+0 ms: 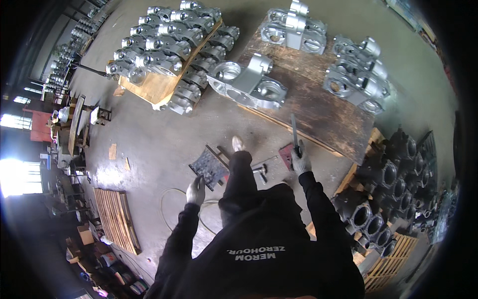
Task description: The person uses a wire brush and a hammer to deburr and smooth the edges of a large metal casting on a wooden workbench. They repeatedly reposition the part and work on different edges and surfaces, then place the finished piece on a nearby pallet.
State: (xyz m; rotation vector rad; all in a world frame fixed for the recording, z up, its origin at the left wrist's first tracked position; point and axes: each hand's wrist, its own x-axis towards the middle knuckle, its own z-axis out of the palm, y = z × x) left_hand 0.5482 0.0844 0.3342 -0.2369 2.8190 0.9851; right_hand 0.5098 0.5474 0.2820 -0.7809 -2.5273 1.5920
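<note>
My right hand [301, 162], in a pale work glove, is closed around the dark handle of a long flat metal file [294, 130]. The file's blade points away from me toward the edge of a worn brown wooden board [318, 92]. On that board's near left side lies a large silver metal casting [248, 82] with round bores, apart from the file. My left hand [195, 191], also gloved, hangs low at my side with its fingers loosely stretched and nothing visible in them. Beside it is a low dark-topped stand [209, 167] on the floor.
A hammer [261, 172] and a red flat item [287, 155] lie by my feet. A thin hose [164, 209] loops across the floor. Silver castings [162, 42] are stacked at far left; black castings [386, 174] fill the right. A slatted wooden pallet [117, 219] is at left.
</note>
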